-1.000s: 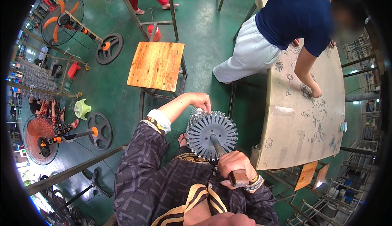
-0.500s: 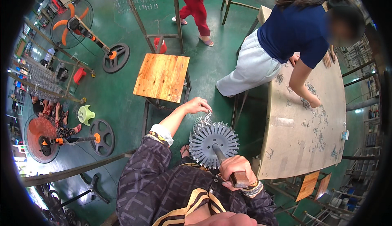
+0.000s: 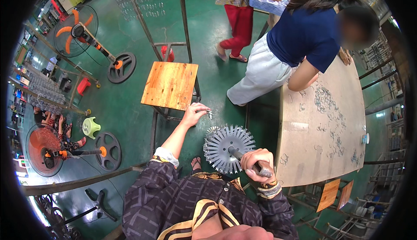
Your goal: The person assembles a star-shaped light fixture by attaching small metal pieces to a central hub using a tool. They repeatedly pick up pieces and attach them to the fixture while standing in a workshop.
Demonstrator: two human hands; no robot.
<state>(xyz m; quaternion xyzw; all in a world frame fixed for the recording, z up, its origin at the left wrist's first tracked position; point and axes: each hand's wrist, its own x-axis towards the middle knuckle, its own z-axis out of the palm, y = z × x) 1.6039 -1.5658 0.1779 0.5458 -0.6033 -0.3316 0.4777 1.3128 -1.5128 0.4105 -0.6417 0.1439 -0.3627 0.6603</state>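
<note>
My right hand is wrapped round the handle rod of a grey slotted disc, the rod's blunt metal end showing past my fist. Radial slots run out to the disc's rim, which bristles with small silvery metal pieces. Up and to the left of the disc, apart from it, my left hand is closed in a pinch. A short silvery metal piece hangs from its fingertips; its exact kind is too small to make out. Beyond that hand stands a wooden-topped stool.
To the right, a tan table carries scattered wire hooks and a small cup. A person in a blue shirt leans over it. Another in red trousers carries a blue tray. Fans stand at left.
My left hand has drawn away from the disc, up and left, with the metal piece. The blue-shirted person's arm has pulled back over the table. The person in red trousers has moved right.
</note>
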